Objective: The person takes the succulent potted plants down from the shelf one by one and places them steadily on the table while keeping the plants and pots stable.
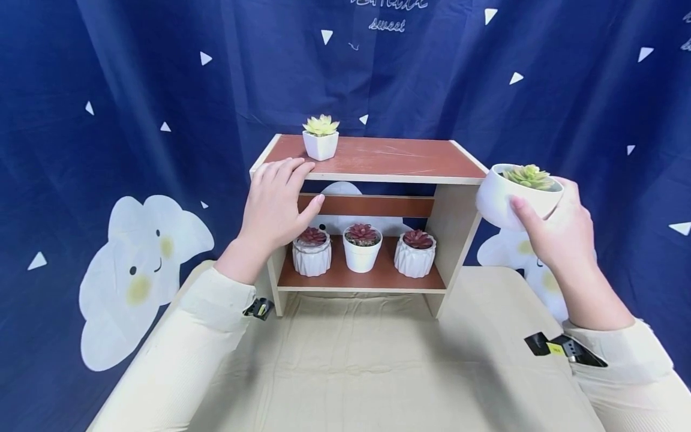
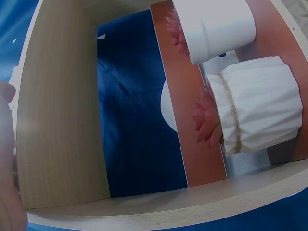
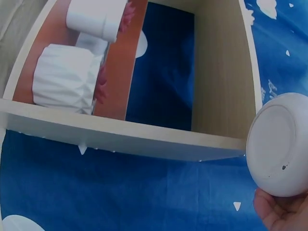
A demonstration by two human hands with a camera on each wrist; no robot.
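Note:
My right hand [image 1: 569, 240] grips a round white pot [image 1: 496, 201] with a green succulent [image 1: 528, 176], beside the right end of the wooden shelf's red-brown top [image 1: 394, 157]. The pot's underside faces the right wrist view, where only some fingers [image 3: 276, 209] appear. Fingers extended, my left hand [image 1: 275, 204] is at the top's front left edge. Just behind its fingertips stands a small angular white pot [image 1: 321, 146] with a yellow-green succulent. Whether the hand touches that pot, I cannot tell. In the left wrist view, the left hand [image 2: 7, 178] shows only partly.
Three white pots with dark red succulents line the lower board: a twine-tied one [image 1: 312, 259], a plain one [image 1: 360, 255] and a faceted one [image 1: 414, 260]. The shelf's right side panel [image 1: 453, 234] stands on a beige cloth [image 1: 356, 360]. A blue curtain [image 1: 270, 72] hangs behind.

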